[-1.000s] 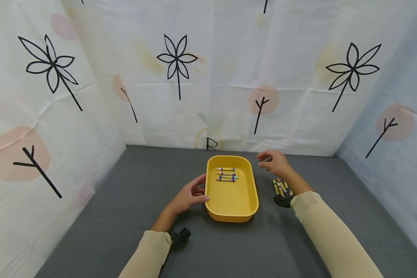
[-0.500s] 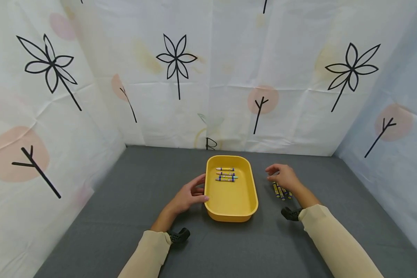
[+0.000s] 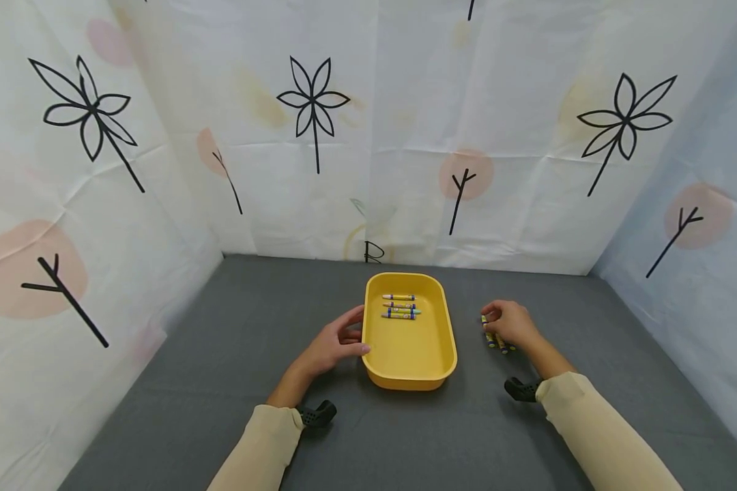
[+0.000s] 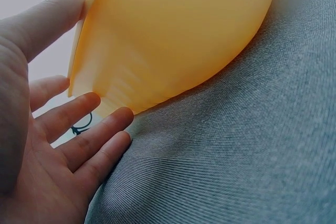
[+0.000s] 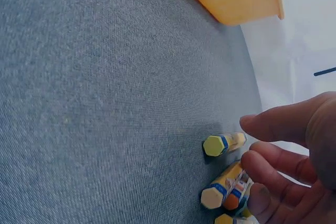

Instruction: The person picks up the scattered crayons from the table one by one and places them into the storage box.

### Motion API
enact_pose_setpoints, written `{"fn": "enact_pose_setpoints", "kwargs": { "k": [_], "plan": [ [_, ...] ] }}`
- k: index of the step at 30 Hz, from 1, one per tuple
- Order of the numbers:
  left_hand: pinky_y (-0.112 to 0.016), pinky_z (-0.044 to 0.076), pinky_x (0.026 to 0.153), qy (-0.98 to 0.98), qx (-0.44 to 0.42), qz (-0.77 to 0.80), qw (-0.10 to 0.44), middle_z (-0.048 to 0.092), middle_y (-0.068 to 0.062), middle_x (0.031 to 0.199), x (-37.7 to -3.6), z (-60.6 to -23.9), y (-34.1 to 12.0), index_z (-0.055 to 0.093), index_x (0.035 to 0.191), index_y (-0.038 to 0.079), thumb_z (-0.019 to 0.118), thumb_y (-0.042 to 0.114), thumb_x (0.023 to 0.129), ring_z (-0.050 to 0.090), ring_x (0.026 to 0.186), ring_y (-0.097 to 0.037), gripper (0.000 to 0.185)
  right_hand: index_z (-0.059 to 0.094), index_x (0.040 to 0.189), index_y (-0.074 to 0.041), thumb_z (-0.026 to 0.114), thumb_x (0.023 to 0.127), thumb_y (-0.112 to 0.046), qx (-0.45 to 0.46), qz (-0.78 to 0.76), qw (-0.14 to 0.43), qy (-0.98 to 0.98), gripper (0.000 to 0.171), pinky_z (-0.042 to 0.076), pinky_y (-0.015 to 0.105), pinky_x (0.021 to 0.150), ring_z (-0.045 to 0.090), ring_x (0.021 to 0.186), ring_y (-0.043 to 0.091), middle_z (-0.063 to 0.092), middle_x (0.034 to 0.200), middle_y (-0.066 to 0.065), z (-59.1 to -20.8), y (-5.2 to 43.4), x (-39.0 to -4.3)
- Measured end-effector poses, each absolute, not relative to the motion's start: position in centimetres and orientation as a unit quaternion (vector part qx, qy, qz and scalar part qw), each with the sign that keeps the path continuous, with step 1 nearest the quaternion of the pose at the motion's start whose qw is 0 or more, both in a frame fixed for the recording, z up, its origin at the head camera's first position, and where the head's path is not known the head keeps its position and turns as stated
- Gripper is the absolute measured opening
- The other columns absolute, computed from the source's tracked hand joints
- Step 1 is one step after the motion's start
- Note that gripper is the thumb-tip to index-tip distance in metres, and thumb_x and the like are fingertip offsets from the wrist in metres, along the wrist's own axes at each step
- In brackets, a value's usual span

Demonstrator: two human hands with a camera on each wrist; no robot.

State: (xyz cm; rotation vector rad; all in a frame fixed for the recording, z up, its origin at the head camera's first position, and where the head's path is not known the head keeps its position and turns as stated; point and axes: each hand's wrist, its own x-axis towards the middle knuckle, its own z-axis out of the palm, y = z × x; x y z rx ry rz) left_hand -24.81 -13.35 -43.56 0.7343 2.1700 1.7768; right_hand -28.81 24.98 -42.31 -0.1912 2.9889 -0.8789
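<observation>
**Right hand down on loose crayons, left hand bracing the tray**

My right hand [image 3: 508,323] sits low over the loose crayons [image 3: 493,339] on the bench [image 3: 233,354], to the right of the yellow tray [image 3: 409,351]. The right wrist view shows my fingers [image 5: 273,163] curled down onto the cluster, fingertips touching the wrappers; I judge this a pinch being formed, but I cannot tell whether any one crayon is yet gripped. The hand comes from above, which suits thin sticks lying flat and close together.

My left hand [image 3: 334,344] rests against the tray's left wall. The left wrist view shows its fingers [image 4: 84,129] straight and relaxed beside the wall, with the thumb up at the rim; nothing is enclosed. I judge this as steadying, so that the light tray does not slide on the cloth.

The loose crayons lie side by side, touching, roughly parallel, ends pointing toward me and away. They are short, hexagonal at the butt, yellow-bodied with blue and white wrapper bands; one shows an orange portion. The count under my hand is hidden.

Inside the tray, at its far end, a few more crayons [image 3: 400,307] lie crosswise, near each other. The tray is shallow, rounded at the corners, plain yellow.

Patterned white sheets [image 3: 368,136] wall in the grey bench on three sides.
</observation>
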Motion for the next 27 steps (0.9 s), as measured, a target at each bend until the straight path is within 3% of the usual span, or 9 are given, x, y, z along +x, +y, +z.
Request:
{"fn": "enact_pose_setpoints", "kwargs": {
  "k": [11, 19, 25, 27],
  "plan": [
    [-0.049, 0.041, 0.101, 0.753, 0.243, 0.599, 0.123, 0.031, -0.029, 0.150, -24.6, -43.0, -13.3, 0.022, 0.153, -0.003, 0.072, 0.014, 0.089, 0.050, 0.123, -0.044, 0.082, 0.066, 0.112, 0.003, 0.074, 0.081, -0.002, -0.065, -0.223, 0.005, 0.973, 0.033, 0.049, 0.044, 0.070, 0.057, 0.076, 0.026, 0.062, 0.091, 0.012, -42.4, 23.5, -28.6],
    [-0.048, 0.043, 0.100, 0.754, 0.236, 0.603, 0.110, 0.033, -0.024, 0.151, -26.2, -45.9, -13.4, 0.023, 0.155, 0.005, 0.071, 0.011, 0.089, 0.052, 0.122, -0.039, 0.081, 0.066, 0.114, 0.001, 0.072, 0.081, 0.002, -0.108, -0.180, -0.004, 0.978, 0.034, 0.048, 0.048, 0.075, 0.057, 0.086, 0.030, 0.060, 0.096, 0.014, -42.9, 22.9, -28.9],
    [-0.045, 0.044, 0.099, 0.754, 0.239, 0.603, 0.098, 0.037, -0.020, 0.150, -26.4, -46.4, -13.5, 0.027, 0.154, 0.009, 0.069, 0.009, 0.090, 0.054, 0.121, -0.035, 0.077, 0.063, 0.119, 0.001, 0.066, 0.083, 0.007, -0.099, -0.221, 0.033, 0.970, 0.036, 0.051, 0.048, 0.076, 0.060, 0.093, 0.034, 0.063, 0.101, 0.016, -42.7, 22.9, -29.1],
    [-0.045, 0.045, 0.098, 0.755, 0.238, 0.604, 0.097, 0.038, -0.019, 0.150, -26.3, -46.4, -13.5, 0.027, 0.154, 0.009, 0.070, 0.010, 0.090, 0.055, 0.120, -0.034, 0.077, 0.063, 0.119, 0.002, 0.066, 0.084, 0.006, -0.100, -0.226, 0.033, 0.968, 0.035, 0.049, 0.050, 0.082, 0.061, 0.092, 0.034, 0.066, 0.099, 0.016, -42.5, 23.0, -29.2]
  ]
}}
